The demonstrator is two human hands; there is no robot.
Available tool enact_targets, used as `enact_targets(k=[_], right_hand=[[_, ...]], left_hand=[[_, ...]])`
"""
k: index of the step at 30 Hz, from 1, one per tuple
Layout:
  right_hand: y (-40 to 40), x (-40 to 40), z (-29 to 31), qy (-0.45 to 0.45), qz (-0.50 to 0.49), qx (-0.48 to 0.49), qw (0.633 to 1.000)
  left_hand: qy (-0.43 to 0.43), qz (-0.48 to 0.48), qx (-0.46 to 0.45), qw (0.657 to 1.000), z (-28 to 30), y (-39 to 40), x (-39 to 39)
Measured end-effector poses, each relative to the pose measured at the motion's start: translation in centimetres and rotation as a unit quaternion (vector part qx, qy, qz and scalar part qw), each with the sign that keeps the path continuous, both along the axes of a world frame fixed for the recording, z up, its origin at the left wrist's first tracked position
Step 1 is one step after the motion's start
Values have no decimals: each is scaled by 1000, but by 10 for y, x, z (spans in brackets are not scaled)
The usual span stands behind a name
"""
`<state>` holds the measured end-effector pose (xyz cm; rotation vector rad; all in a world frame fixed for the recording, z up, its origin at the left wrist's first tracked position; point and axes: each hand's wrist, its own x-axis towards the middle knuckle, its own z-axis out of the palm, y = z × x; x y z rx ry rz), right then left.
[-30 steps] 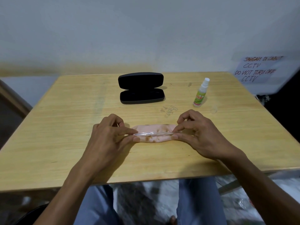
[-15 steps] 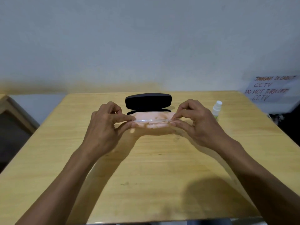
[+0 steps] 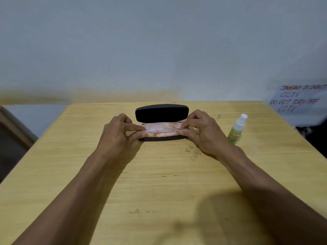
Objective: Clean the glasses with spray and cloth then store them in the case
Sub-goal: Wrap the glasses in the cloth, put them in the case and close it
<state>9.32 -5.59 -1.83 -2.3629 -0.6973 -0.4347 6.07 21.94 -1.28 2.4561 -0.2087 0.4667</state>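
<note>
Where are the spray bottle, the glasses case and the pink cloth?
spray bottle (image 3: pixel 235 131): head view, green label.
glasses case (image 3: pixel 161 113): head view, open lid.
pink cloth (image 3: pixel 162 132): head view, front fold.

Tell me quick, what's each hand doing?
Left hand: closed, pinching the glasses with the cloth.
Right hand: closed, pinching their other end.

I see black case (image 3: pixel 161 114) open, lid upright. Clear glasses (image 3: pixel 162 129) on pink stained cloth (image 3: pixel 161 133) over case tray. Green-labelled spray bottle (image 3: pixel 236 129) upright, right of case.
</note>
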Motion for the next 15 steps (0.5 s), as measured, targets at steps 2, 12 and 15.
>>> enact_targets(k=[2, 12, 15], right_hand=[[-1, 1, 1, 11, -3, -6, 1000], [-2, 1, 8, 75, -18, -51, 996], [-2, 0, 9, 85, -39, -29, 995]], left_hand=[[8, -8, 6, 1000, 0, 1, 1], [64, -23, 27, 997, 3, 4, 3], [70, -22, 33, 997, 3, 4, 3]])
